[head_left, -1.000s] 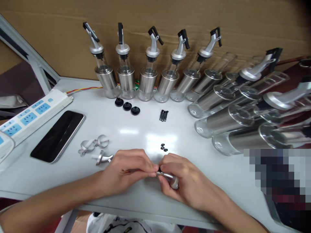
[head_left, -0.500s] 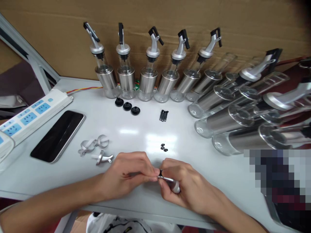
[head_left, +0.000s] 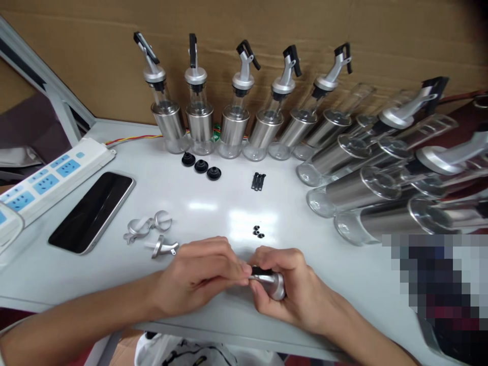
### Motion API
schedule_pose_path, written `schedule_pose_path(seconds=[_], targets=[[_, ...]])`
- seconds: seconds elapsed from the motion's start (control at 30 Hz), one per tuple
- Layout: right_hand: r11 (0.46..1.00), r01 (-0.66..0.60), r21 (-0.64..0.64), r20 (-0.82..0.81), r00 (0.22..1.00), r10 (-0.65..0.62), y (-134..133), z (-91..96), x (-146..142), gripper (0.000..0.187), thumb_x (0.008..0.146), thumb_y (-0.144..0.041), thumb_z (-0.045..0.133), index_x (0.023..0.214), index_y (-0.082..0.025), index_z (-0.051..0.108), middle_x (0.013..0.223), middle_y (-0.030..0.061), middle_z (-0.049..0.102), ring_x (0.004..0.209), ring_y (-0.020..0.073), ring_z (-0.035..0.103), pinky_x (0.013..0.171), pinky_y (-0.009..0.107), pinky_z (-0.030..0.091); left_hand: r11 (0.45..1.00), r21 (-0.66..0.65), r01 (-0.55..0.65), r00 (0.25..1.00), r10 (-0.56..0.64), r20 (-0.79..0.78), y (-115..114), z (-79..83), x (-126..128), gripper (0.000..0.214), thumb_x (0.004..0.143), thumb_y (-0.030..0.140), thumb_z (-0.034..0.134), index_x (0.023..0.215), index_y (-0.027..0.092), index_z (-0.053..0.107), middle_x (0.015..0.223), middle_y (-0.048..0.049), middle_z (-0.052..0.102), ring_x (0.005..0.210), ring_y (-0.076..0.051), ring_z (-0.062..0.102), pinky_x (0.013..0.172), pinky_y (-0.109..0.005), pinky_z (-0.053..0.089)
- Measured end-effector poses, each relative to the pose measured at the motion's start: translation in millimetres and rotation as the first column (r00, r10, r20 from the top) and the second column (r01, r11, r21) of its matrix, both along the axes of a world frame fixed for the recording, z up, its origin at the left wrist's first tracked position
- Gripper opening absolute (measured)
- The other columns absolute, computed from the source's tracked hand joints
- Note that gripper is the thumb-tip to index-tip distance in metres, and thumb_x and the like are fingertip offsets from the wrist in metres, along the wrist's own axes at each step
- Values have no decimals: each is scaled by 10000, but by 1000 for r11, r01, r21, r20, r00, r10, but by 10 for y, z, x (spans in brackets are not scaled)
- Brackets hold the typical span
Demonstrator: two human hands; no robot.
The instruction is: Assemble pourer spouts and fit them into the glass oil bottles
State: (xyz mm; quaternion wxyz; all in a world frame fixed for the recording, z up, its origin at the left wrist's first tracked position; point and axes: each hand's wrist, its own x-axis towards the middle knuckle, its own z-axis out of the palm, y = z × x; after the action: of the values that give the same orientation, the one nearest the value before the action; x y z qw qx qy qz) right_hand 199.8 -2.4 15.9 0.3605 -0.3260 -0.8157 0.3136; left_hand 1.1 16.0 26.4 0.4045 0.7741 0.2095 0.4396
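Index finger now raised higher, the right hand (head_left: pixel 296 291) bares more of the silvery, round-collared spout (head_left: pixel 269 280); its curled grip and the left hand (head_left: pixel 206 272) pinch it, lower centre.

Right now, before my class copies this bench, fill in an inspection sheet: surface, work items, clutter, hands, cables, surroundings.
Surface: pale tabletop, light reflecting off it.
Work items: silver spout with a black part in the hands; loose silver spouts, black stoppers, black levers and tiny black pieces in groups; bottles at the back and right.
Clutter: phone and power strip at left.
Hands: left hand pinches the spout's tip; right hand grips its body.
Cables: red and yellow wires run toward the bottles.
Surroundings: brown cardboard behind; pixelated patch at lower right, unreadable.
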Motion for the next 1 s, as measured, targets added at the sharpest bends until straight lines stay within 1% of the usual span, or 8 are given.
schedule_pose_path(seconds=[0.17,0.27,0.43,0.53,0.63,0.77,0.83,1.0], targets=[[999,37,9,82,996,-38,-5,60,10,236,875,-151,456,1044,-223,309,722,-11,577,437,84,512,407,184,427,995,95,15,999,-12,-34,34,1,-10,191,955,73,486,872,121,651,784,-95,698,725,-131,654,674,-251,565],[999,28,-22,141,990,-25,-5,101,10,185,875,-157,435,1018,-216,333,660,-32,560,426,91,521,414,187,431,993,112,23,999,-19,-42,37,-5,-9,191,955,74,485,869,116,650,783,-98,698,724,-134,652,681,-250,562],[996,-32,-80,73,997,38,-11,55,-13,194,901,-169,456,1015,-235,313,765,2,595,503,102,556,459,201,464,1000,-29,-6,1000,6,1,22,-70,-4,44,915,153,603,905,142,645,754,-52,681,679,-118,628,651,-226,540],[996,-53,-74,-16,999,51,-17,14,-26,256,903,-167,483,1068,-243,302,876,51,594,708,161,632,581,257,534,984,-164,-69,997,71,8,32,-108,-6,185,849,320,685,937,165,634,725,-16,646,643,-110,609,615,-207,526],[996,-50,-73,-46,998,47,-17,7,-21,301,896,-155,485,1110,-254,296,917,68,579,779,187,623,630,301,545,990,-128,-60,998,58,-21,49,-104,-5,245,841,399,675,889,162,630,733,-18,635,673,-110,613,629,-194,521],[976,-19,-217,-64,998,5,-17,42,6,365,914,-125,444,1207,-269,281,891,39,594,680,139,590,600,259,508,993,-85,-82,996,78,-51,33,-71,8,202,883,305,661,1018,167,604,815,-29,673,714,-104,645,683,-185,535],[949,-28,-315,-94,996,-1,-20,62,17,377,920,-126,444,1221,-282,280,823,-3,585,620,114,551,561,221,468,991,-68,-117,991,111,-77,18,-65,13,127,906,240,633,1007,165,608,833,-35,686,730,-104,655,689,-185,537],[851,-65,-521,-109,994,9,-41,83,12,345,846,-137,557,1082,-271,344,765,-39,543,565,88,497,493,181,401,981,-63,-183,979,176,-106,10,-75,8,120,911,260,624,966,153,635,798,-42,694,693,-114,659,635,-201,545]])
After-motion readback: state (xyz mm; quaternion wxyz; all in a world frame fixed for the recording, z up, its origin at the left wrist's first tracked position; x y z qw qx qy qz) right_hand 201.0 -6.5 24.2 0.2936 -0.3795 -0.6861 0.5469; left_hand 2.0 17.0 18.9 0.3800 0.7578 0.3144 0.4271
